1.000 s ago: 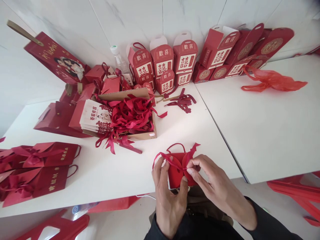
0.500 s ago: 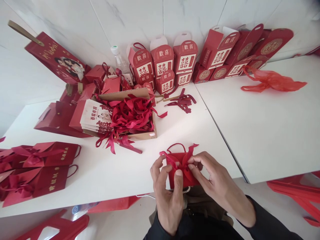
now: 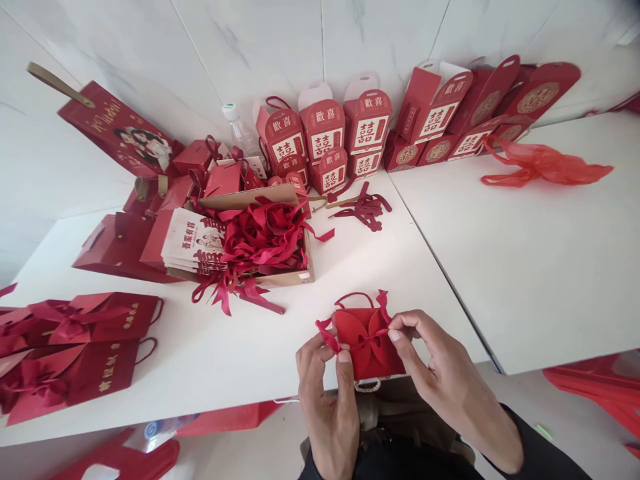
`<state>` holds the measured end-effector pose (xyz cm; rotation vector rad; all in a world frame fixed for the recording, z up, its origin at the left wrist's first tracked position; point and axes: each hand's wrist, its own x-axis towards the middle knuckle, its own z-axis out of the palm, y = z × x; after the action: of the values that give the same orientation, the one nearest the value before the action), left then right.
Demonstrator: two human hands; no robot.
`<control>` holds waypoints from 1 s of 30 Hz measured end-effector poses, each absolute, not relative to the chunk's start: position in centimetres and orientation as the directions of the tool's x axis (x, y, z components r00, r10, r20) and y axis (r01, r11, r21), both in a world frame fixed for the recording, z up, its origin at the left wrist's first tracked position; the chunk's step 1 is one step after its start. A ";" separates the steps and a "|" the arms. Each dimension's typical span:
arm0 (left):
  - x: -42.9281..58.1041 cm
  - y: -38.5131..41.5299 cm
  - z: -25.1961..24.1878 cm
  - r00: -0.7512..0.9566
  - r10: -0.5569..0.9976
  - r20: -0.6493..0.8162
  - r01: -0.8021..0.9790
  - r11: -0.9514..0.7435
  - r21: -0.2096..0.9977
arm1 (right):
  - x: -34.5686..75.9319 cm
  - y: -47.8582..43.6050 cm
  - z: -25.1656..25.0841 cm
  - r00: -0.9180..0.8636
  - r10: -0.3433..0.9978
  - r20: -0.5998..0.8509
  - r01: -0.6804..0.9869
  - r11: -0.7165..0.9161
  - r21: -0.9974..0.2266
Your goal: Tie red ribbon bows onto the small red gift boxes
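A small red box [image 3: 377, 363] with petal-like top flaps lies at the table's front edge, a cord handle at its far side and another at its near side. A red ribbon [image 3: 370, 340] crosses its top, knotted in the middle. My left hand [image 3: 330, 393] pinches the ribbon's left part between thumb and finger, beside the box's left edge. On the right side, my right hand [image 3: 435, 367] pinches the ribbon's other part near the box's right edge. Both ribbon tails stick up past my fingers.
A cardboard box [image 3: 295, 275] full of red ribbons stands left of centre, with printed cards [image 3: 193, 240] beside them. Ribbon-tied boxes [image 3: 117, 357] sit at the left. Along the wall stand red boxes [image 3: 327, 137] and a bottle [image 3: 240, 133]. A red plastic bag [image 3: 550, 167] lies right.
My hands have moved apart from the box's middle, drawing the ribbon outward to both sides. The knot and the flaps now show more fully.
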<state>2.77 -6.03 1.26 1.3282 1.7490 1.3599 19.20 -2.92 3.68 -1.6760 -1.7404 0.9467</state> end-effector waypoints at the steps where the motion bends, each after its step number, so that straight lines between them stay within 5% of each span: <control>1: 2.7 -6.0 1.5 -0.348 0.924 0.160 0.368 -0.023 0.930 | 19.1 -2.9 3.8 -0.078 0.995 -0.069 0.599 -0.009 -0.800; 7: 3.0 -5.4 2.4 -0.233 0.950 0.210 0.319 -0.129 0.939 | 18.6 -2.9 4.5 -0.108 0.994 -0.022 0.487 0.034 -0.873; 20: 2.8 -5.5 0.9 -0.347 0.933 0.093 0.229 -0.012 0.973 | 18.6 -2.3 3.4 -0.082 0.989 -0.122 0.478 -0.069 -0.876; 30: 1.8 -5.6 1.9 0.073 0.958 0.278 0.651 -0.257 0.714 | 18.9 -2.0 3.4 -0.185 0.981 -0.063 0.518 0.043 -0.855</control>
<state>1.75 -5.65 1.88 1.9541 1.5934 1.0245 18.94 -2.05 3.43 -1.5118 -1.7591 1.0550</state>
